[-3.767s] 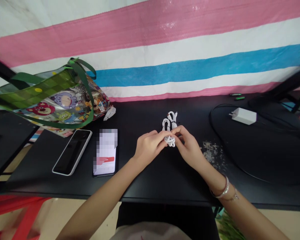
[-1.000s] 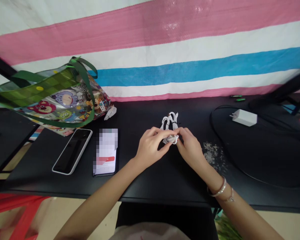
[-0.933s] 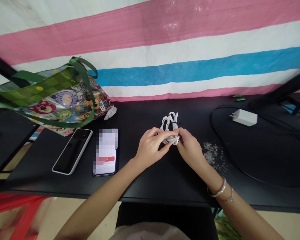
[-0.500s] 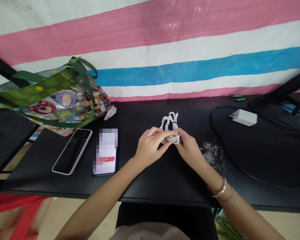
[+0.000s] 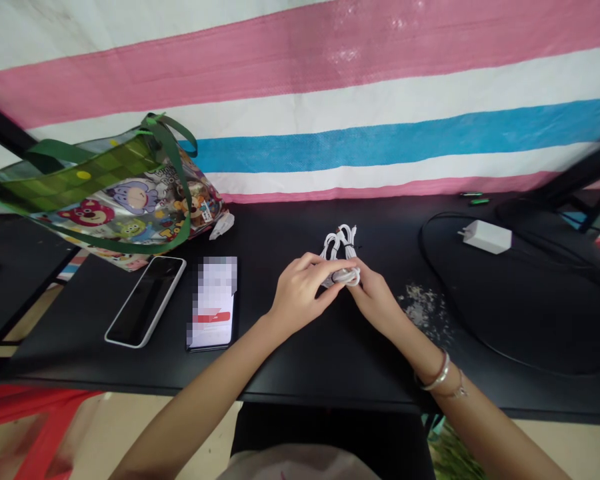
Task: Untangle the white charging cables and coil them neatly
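A coiled bundle of white charging cables [image 5: 349,276], bound with dark ties, is between my hands over the middle of the black table. My left hand [image 5: 305,288] closes around its near left side, thumb below and fingers above. From the right, my right hand [image 5: 375,290] grips the same bundle, its fingers partly hidden behind the cable. The far loops stick out beyond my fingertips. A silver bangle [image 5: 437,373] circles my right wrist.
Left of my hands, a phone with a lit screen [image 5: 215,320] lies beside a white-cased phone [image 5: 147,303]. A cartoon tote bag [image 5: 130,200] stands behind them. At right are a white charger [image 5: 487,237], black cables [image 5: 443,283] and green batteries [image 5: 479,201].
Almost nothing differs. Both hands keep their hold on the cable bundle, and the camera view has shifted very slightly.
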Action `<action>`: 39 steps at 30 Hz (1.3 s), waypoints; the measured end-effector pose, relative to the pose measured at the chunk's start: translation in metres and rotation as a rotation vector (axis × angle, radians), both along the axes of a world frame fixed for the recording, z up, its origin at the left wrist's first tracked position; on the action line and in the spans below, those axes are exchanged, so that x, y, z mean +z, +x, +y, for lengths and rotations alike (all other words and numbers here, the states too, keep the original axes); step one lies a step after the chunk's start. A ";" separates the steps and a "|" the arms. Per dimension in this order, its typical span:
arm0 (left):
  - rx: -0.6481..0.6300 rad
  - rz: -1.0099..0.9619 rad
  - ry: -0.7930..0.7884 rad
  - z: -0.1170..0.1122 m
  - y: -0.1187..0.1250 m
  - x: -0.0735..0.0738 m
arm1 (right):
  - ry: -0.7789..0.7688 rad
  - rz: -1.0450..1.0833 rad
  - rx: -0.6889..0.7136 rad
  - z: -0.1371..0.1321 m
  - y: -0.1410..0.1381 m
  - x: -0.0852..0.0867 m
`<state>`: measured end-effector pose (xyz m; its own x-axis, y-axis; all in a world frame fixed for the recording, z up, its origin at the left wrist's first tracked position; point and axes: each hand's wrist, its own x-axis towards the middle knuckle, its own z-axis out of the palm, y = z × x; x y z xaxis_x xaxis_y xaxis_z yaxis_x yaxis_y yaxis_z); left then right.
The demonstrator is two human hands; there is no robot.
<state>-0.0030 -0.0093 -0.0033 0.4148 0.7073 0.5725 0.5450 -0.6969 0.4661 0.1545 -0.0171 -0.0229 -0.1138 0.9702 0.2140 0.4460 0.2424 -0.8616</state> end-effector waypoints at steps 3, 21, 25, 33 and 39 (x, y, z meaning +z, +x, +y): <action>-0.004 -0.018 0.008 0.000 0.000 0.001 | -0.012 -0.012 0.022 0.000 0.000 -0.001; -0.067 0.035 0.143 -0.001 0.000 0.004 | 0.132 -0.408 0.015 -0.002 0.002 0.009; -0.057 0.037 0.155 -0.001 0.000 0.003 | 0.107 -0.456 0.010 -0.002 0.001 0.011; -0.093 0.051 0.162 0.000 0.000 0.002 | -0.092 -0.384 0.030 -0.001 0.000 0.022; -0.133 0.024 0.179 -0.001 0.002 0.004 | -0.094 -0.264 -0.019 0.001 0.001 0.020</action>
<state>-0.0013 -0.0102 0.0011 0.5125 0.5338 0.6726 0.4527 -0.8336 0.3166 0.1554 -0.0162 -0.0030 -0.1356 0.9868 0.0884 0.6619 0.1567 -0.7331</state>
